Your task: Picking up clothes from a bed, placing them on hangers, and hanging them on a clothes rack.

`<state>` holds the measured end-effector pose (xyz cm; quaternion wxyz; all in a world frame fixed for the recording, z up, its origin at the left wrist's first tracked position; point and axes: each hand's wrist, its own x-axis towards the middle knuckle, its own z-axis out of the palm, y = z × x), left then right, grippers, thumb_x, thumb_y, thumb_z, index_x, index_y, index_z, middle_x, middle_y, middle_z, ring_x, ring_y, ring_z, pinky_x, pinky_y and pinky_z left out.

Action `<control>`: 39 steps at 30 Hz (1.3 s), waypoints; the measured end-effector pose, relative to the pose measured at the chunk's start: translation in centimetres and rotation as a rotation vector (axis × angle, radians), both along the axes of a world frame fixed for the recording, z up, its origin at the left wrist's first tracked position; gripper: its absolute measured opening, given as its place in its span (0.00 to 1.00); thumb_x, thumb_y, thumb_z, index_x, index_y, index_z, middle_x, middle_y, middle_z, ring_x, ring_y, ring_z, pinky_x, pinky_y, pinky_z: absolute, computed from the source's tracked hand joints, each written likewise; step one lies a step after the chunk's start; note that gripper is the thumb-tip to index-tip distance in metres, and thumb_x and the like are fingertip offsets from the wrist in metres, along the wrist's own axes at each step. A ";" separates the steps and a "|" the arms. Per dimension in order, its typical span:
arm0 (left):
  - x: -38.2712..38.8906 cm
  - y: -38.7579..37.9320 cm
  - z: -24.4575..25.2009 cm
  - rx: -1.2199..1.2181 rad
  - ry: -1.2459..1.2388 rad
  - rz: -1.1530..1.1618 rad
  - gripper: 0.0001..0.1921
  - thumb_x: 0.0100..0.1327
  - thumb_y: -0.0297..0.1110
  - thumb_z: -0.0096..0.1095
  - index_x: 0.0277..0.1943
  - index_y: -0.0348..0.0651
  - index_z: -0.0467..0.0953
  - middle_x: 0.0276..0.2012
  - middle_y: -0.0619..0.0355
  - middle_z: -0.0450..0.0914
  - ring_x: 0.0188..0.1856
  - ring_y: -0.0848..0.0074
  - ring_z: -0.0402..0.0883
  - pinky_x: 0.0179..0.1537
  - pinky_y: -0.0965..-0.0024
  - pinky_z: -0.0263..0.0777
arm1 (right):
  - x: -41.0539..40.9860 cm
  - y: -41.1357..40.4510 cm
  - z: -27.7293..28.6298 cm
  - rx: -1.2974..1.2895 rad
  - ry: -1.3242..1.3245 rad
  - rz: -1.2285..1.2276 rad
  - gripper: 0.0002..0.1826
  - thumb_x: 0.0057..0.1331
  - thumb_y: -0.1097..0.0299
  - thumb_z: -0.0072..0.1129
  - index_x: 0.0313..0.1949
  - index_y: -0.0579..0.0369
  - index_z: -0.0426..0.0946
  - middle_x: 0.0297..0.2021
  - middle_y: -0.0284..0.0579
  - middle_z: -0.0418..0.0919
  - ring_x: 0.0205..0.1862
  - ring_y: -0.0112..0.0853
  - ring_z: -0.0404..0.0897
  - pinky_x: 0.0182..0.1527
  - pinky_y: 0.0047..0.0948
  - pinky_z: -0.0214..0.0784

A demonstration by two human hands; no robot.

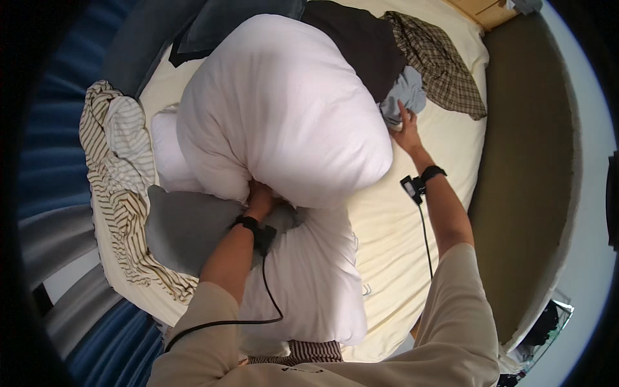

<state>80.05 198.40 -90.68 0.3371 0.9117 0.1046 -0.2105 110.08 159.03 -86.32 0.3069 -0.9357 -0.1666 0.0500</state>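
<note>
A large bundled white quilt [290,106] bulges up in front of me on a bed with a cream sheet [391,227]. My left hand [260,196] grips a gathered fold at the quilt's lower edge, its fingers partly hidden by the cloth. Beneath that wrist lies a grey pillow [193,232], next to a white pillow or folded quilt part [309,285]. My right hand [407,133] reaches to a crumpled light-blue cloth [408,92] right of the quilt, fingers spread at its edge; whether it pinches the cloth is unclear. Both wrists wear black straps with small cabled devices.
A dark garment [358,48] and a brown plaid cloth [435,63] lie at the far right of the bed. Striped fabric [125,217] runs along the left edge. Blue-and-grey curtains [53,159] hang at left; an olive-brown padded panel [527,184] borders the right side.
</note>
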 end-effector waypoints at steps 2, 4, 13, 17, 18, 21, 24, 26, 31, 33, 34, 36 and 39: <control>0.2 -0.8 -1.2 0.216 -0.029 -0.061 0.42 0.49 0.40 0.74 0.65 0.31 0.65 0.65 0.38 0.63 0.68 0.49 0.57 0.69 0.52 0.50 | 1.3 -0.4 -0.9 -0.058 0.017 -0.022 0.56 0.51 0.63 0.74 0.73 0.26 0.47 0.64 0.79 0.49 0.64 0.70 0.57 0.64 0.55 0.61; -1.3 0.1 -4.1 0.305 0.007 -0.116 0.40 0.51 0.41 0.72 0.65 0.33 0.65 0.66 0.39 0.63 0.68 0.49 0.57 0.70 0.52 0.49 | 2.3 1.8 -0.7 -0.109 0.030 -0.011 0.56 0.51 0.63 0.74 0.73 0.24 0.46 0.64 0.80 0.48 0.64 0.72 0.57 0.64 0.55 0.61; -0.1 -1.3 -2.2 0.376 0.098 -0.103 0.31 0.63 0.38 0.57 0.67 0.36 0.63 0.68 0.42 0.61 0.69 0.47 0.56 0.70 0.50 0.46 | 5.7 8.1 -0.6 -0.360 0.073 -0.100 0.37 0.59 0.64 0.65 0.68 0.38 0.62 0.61 0.79 0.57 0.62 0.72 0.60 0.61 0.55 0.61; -0.3 -1.0 -4.8 0.259 -0.126 -0.030 0.32 0.62 0.39 0.59 0.67 0.34 0.64 0.68 0.41 0.62 0.70 0.47 0.55 0.69 0.48 0.47 | 5.5 4.5 -7.1 -0.281 0.042 -0.081 0.20 0.65 0.56 0.53 0.53 0.50 0.78 0.60 0.77 0.63 0.62 0.60 0.65 0.61 0.48 0.63; -0.2 -0.7 -4.5 0.259 -0.128 -0.028 0.32 0.62 0.39 0.59 0.67 0.34 0.64 0.68 0.41 0.62 0.70 0.47 0.55 0.69 0.48 0.47 | 3.8 4.6 -7.4 -0.255 0.081 -0.052 0.21 0.65 0.56 0.54 0.54 0.51 0.77 0.60 0.75 0.64 0.63 0.59 0.65 0.62 0.47 0.63; 0.5 -0.8 -2.2 0.283 -0.040 -0.100 0.32 0.61 0.40 0.61 0.65 0.33 0.65 0.67 0.41 0.62 0.70 0.46 0.55 0.70 0.51 0.48 | -3.8 4.3 -7.4 -0.189 0.215 0.073 0.24 0.64 0.57 0.54 0.57 0.52 0.73 0.61 0.71 0.65 0.63 0.57 0.66 0.62 0.46 0.62; 1.0 -0.8 -1.3 0.067 -0.128 0.179 0.33 0.59 0.41 0.65 0.63 0.30 0.66 0.66 0.40 0.64 0.69 0.46 0.55 0.69 0.54 0.50 | -12.0 3.7 -4.8 -0.192 0.280 0.166 0.28 0.62 0.57 0.55 0.60 0.53 0.70 0.61 0.67 0.67 0.64 0.54 0.66 0.63 0.44 0.62; -0.8 -0.8 -5.1 0.207 -0.158 0.194 0.32 0.58 0.41 0.66 0.63 0.33 0.67 0.67 0.40 0.62 0.69 0.46 0.56 0.68 0.55 0.53 | -17.7 3.1 -1.5 -0.230 0.331 0.199 0.30 0.61 0.57 0.55 0.62 0.54 0.67 0.62 0.64 0.68 0.64 0.52 0.66 0.64 0.43 0.62; -4.7 -3.5 7.2 0.192 -0.083 0.001 0.30 0.57 0.39 0.69 0.62 0.42 0.70 0.68 0.44 0.58 0.67 0.47 0.59 0.65 0.54 0.59 | -35.3 -10.8 -2.3 0.031 0.680 0.018 0.29 0.55 0.67 0.59 0.58 0.62 0.70 0.53 0.54 0.77 0.50 0.41 0.79 0.53 0.39 0.71; -7.9 -3.8 12.1 0.138 -0.096 0.156 0.27 0.55 0.35 0.70 0.58 0.44 0.72 0.60 0.47 0.64 0.62 0.50 0.64 0.62 0.52 0.61 | -37.8 -10.9 2.7 -0.166 0.851 -0.128 0.30 0.54 0.68 0.60 0.58 0.63 0.70 0.52 0.53 0.77 0.45 0.41 0.82 0.45 0.42 0.77; -9.4 -3.5 13.1 0.150 -0.111 0.172 0.27 0.55 0.35 0.70 0.58 0.44 0.72 0.60 0.47 0.64 0.62 0.50 0.64 0.62 0.52 0.61 | -38.1 -10.0 6.5 -0.315 1.055 -0.253 0.31 0.54 0.68 0.61 0.59 0.63 0.69 0.52 0.52 0.77 0.44 0.41 0.83 0.42 0.44 0.80; -11.8 -4.0 14.0 0.121 -0.189 0.127 0.24 0.55 0.33 0.69 0.55 0.43 0.72 0.55 0.47 0.66 0.58 0.50 0.67 0.59 0.52 0.64 | -41.4 -9.5 10.6 -0.189 1.051 -0.436 0.31 0.55 0.66 0.59 0.59 0.63 0.69 0.52 0.54 0.78 0.46 0.46 0.82 0.42 0.48 0.80; -14.8 -4.2 15.0 0.157 -0.263 0.087 0.22 0.56 0.30 0.66 0.54 0.43 0.72 0.53 0.48 0.68 0.56 0.50 0.69 0.57 0.54 0.66 | -45.7 -9.0 15.8 -0.203 1.023 -0.577 0.29 0.56 0.64 0.56 0.58 0.63 0.70 0.52 0.56 0.78 0.49 0.54 0.80 0.42 0.58 0.79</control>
